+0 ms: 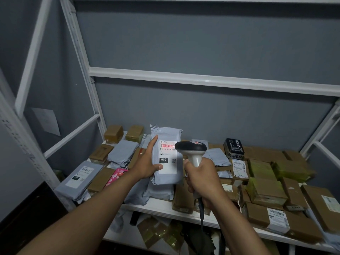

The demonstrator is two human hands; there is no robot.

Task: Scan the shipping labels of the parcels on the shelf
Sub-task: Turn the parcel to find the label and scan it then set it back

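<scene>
The left hand (147, 163) grips a grey poly mailer (166, 157) by its left edge, thumb across the lower front and fingers up the side, holding it upright and lifted clear of the shelf (165, 208). The right hand (201, 176) is wrapped round the handle of a handheld scanner (191, 149), whose head sits just at the mailer's 3 o'clock side. A red scan line lies across the barcode at the top of the shipping label (167, 156), so this parcel looks to be mid-scan.

As for progress, I cannot tell which parcels are already done; nothing marks them. Plenty appear left: another grey mailer with a label (79, 176) lies at 9 o'clock from the held one, brown cartons (266, 190) crowd the shelf from 3 to 5 o'clock, two with labels facing up, and small boxes (113, 133) sit at 11 o'clock. Several parcels show no label from here and would likely need turning over
</scene>
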